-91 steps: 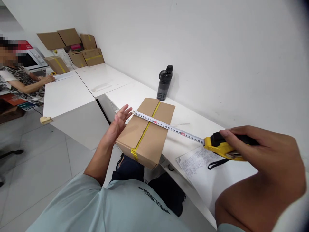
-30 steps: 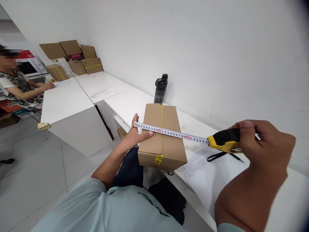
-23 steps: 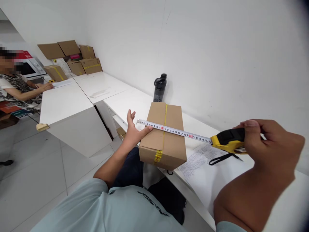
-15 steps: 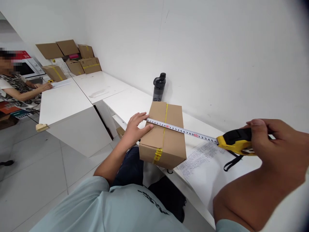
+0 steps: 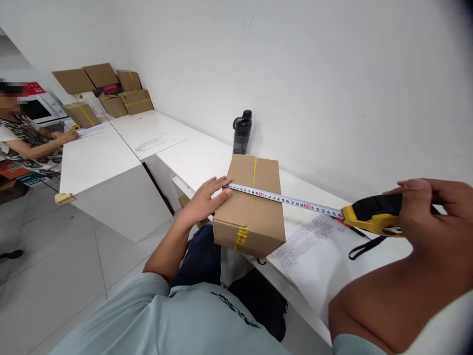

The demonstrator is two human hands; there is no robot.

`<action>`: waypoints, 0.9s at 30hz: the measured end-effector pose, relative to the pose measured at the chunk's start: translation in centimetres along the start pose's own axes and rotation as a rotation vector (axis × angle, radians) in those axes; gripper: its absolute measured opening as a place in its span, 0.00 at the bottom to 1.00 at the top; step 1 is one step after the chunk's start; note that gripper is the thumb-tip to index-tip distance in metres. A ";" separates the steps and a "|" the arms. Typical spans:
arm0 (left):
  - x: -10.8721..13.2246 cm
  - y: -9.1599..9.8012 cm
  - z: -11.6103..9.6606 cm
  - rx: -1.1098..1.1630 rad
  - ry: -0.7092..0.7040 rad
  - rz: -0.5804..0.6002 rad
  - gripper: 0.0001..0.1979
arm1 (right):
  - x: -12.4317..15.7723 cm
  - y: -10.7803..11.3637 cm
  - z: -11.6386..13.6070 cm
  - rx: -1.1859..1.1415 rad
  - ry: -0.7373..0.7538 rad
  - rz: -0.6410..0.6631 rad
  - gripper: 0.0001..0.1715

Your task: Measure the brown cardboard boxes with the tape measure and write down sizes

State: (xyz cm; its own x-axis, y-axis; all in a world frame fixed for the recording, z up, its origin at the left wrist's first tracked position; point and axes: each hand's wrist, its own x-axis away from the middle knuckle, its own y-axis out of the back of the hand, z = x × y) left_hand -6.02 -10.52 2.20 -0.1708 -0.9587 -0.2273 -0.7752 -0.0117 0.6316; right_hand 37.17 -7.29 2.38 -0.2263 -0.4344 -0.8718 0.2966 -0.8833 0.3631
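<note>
A brown cardboard box (image 5: pixel 264 219), sealed with yellow tape, sits on the white table near its front edge. Across its top lies the pulled-out blade of a tape measure (image 5: pixel 360 217), running past the box's right side. My left hand (image 5: pixel 205 199) is at the box's left edge, thumb and fingertips closed around the blade's end, which they hide. To the right of the box, my right hand (image 5: pixel 436 217) is wrapped around the yellow and black case, held above the table. A black wrist strap (image 5: pixel 365 246) hangs from the case.
Handwritten paper (image 5: pixel 314 251) lies under the tape measure, with a red and black pen (image 5: pixel 349 227) on it. Behind the box stands a dark bottle (image 5: pixel 242 130) by the wall. Further left, a person (image 5: pixel 33 138) sits at another table (image 5: pixel 99 162) holding stacked boxes (image 5: pixel 136 101).
My right hand has moved right with the tape measure case, and the blade has slid slightly right over the box. A red part of the pen now shows below the blade. The box stays put.
</note>
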 end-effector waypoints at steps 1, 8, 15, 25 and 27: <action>0.1 0.0 0.2 -0.010 -0.009 0.010 0.35 | -0.2 -0.1 0.2 -0.026 0.006 -0.021 0.17; 0.6 -0.4 0.5 -0.047 -0.083 0.048 0.44 | -0.5 0.0 2.9 -0.121 0.036 -0.002 0.14; 0.2 -0.9 0.1 -0.010 -0.116 0.007 0.39 | 0.1 -0.7 7.6 -0.188 0.076 0.187 0.19; 0.2 -0.8 0.2 -0.012 -0.097 -0.010 0.37 | 1.8 -1.8 11.8 -0.261 0.275 0.140 0.22; 0.3 -0.8 0.4 -0.017 -0.085 -0.010 0.37 | 2.0 -2.0 12.0 -0.293 0.285 0.150 0.22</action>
State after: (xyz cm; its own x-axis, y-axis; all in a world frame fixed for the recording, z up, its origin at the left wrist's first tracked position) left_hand -5.66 -10.67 1.36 -0.2148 -0.9309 -0.2954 -0.7669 -0.0265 0.6412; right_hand 25.00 -8.52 3.87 0.0928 -0.4520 -0.8872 0.5665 -0.7088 0.4204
